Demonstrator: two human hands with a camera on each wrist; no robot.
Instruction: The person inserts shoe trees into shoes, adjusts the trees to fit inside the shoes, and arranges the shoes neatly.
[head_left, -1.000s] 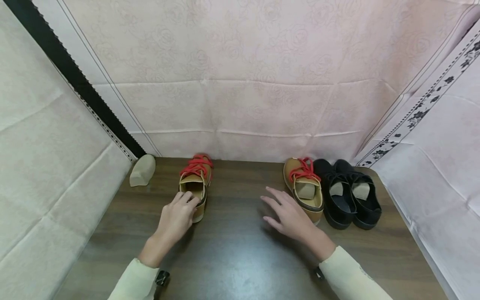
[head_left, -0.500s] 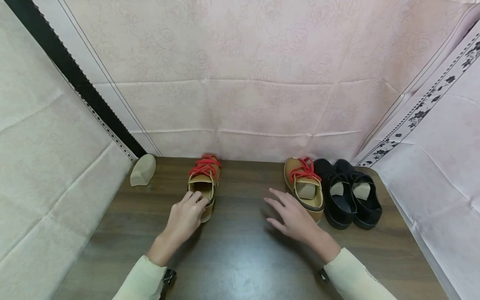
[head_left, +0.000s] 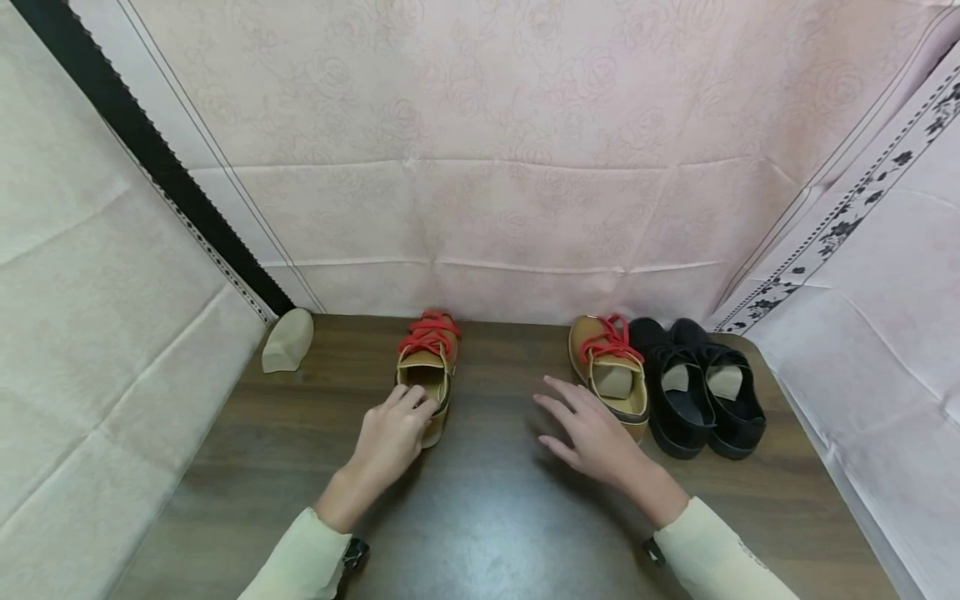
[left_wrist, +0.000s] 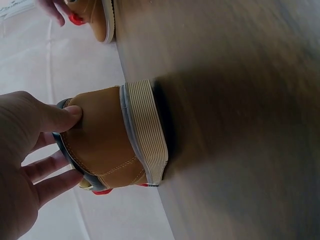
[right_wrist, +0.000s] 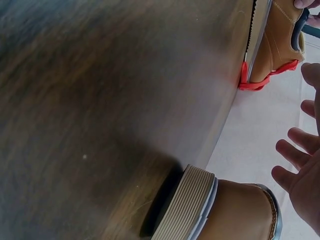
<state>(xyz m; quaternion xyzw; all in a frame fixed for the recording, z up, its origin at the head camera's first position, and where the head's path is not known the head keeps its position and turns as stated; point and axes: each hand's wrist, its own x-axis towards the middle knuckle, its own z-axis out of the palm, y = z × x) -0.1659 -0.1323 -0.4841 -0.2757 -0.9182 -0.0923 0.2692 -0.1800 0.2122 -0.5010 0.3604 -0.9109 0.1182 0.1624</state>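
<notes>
My left hand (head_left: 390,437) pinches the heel collar of a tan lace-up shoe (head_left: 429,357) with red laces. In the left wrist view the thumb presses the outside of the brown heel (left_wrist: 102,132), while the other fingers reach over its padded rim. The sole's position against the table is hard to tell. The matching tan shoe (head_left: 582,340) stands to the right with a cream insert (head_left: 613,382) in its opening. Just left of that shoe, my right hand (head_left: 592,437) hovers with fingers spread, holding nothing; the right wrist view shows these fingers (right_wrist: 295,155) apart from the heel.
Two black lace-up shoes (head_left: 678,429), each with a cream insert, stand side by side at the right. A loose cream shoe insert (head_left: 288,340) leans in the back left corner. Cloth-covered walls (head_left: 510,217) border the brown wooden table (head_left: 495,500).
My left hand has shifted right together with the tan shoe, bringing it nearer its mate. The right hand has drifted slightly right, its fingers still spread.
</notes>
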